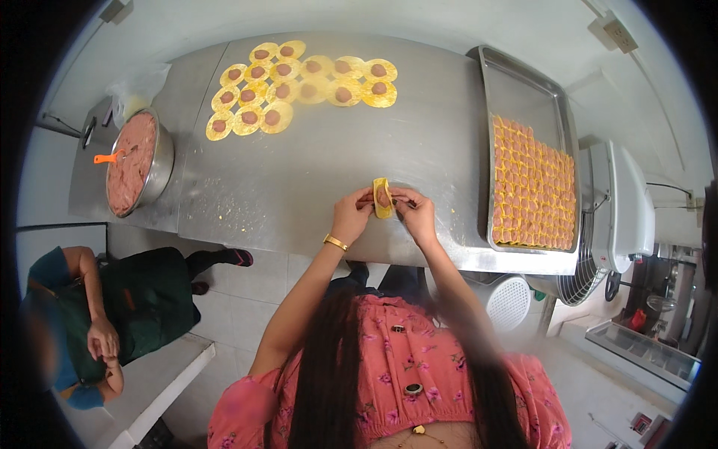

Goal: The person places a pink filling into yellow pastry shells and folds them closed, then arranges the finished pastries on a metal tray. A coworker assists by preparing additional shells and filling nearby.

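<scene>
Over the front part of the steel table, my left hand (pixel 350 218) and my right hand (pixel 416 218) pinch a yellow dumpling wrapper (pixel 382 199) from its two sides. The wrapper is partly folded up around a pinkish meat filling that shows in its middle. Farther off to the left, several flat round yellow wrappers (pixel 223 126) lie in overlapping rows, each visible one topped with a lump of meat. On the right stands a large metal tray (pixel 516 82), its near part packed with rows of shaped dumplings (pixel 532 191).
A steel bowl (pixel 166 153) of ground meat (pixel 123 179) with an orange-handled utensil (pixel 105 159) stands at the table's left end, beside a clear plastic bag (pixel 140 86). A seated person in a dark apron (pixel 149 295) is at the lower left. A white appliance (pixel 624 209) stands beyond the tray.
</scene>
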`<state>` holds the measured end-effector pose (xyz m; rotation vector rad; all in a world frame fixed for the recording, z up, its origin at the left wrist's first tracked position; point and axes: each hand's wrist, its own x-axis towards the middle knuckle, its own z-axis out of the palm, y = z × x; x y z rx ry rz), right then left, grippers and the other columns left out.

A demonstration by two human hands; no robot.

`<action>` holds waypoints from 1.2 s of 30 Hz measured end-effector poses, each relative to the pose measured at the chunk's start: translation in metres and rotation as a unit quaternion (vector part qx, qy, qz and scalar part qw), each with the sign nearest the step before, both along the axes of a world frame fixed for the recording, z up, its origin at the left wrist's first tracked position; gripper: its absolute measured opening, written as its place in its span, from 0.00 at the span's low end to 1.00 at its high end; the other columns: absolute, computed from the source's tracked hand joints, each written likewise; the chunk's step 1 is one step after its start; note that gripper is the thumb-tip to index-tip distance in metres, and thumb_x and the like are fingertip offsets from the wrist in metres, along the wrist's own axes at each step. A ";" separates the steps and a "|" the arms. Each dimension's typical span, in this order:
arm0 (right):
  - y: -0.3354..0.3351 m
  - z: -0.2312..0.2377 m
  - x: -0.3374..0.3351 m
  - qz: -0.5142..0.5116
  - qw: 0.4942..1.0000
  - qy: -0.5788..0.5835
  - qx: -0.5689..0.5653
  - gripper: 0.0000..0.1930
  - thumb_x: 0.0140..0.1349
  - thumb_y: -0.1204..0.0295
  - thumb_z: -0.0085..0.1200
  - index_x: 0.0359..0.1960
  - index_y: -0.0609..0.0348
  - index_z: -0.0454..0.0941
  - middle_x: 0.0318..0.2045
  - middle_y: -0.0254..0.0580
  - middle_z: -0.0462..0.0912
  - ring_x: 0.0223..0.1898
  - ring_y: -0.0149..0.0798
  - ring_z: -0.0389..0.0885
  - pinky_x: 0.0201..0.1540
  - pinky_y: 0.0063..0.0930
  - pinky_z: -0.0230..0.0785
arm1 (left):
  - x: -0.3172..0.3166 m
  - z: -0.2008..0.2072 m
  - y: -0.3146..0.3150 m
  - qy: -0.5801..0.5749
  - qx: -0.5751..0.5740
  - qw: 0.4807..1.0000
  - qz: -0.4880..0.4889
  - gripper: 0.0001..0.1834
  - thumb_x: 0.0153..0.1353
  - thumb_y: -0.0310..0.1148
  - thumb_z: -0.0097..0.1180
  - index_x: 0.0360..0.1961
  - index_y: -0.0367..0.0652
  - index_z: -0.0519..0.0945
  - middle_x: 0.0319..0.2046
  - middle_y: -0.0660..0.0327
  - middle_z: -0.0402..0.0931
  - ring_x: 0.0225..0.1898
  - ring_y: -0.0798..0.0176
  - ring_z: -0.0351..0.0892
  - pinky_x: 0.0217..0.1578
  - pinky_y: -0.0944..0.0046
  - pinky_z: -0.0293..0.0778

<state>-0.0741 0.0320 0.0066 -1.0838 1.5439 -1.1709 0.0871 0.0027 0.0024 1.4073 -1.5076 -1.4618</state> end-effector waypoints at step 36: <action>-0.009 0.016 -0.006 -0.001 0.912 -0.410 0.003 0.12 0.58 0.83 0.54 0.44 0.63 0.77 0.40 0.39 0.81 0.41 0.29 0.79 0.46 0.20 0.70 | 0.001 0.001 -0.004 0.250 0.103 0.962 0.047 0.05 0.58 0.20 0.55 0.34 0.37 0.73 0.35 0.64 0.76 0.40 0.69 0.77 0.42 0.69 0.77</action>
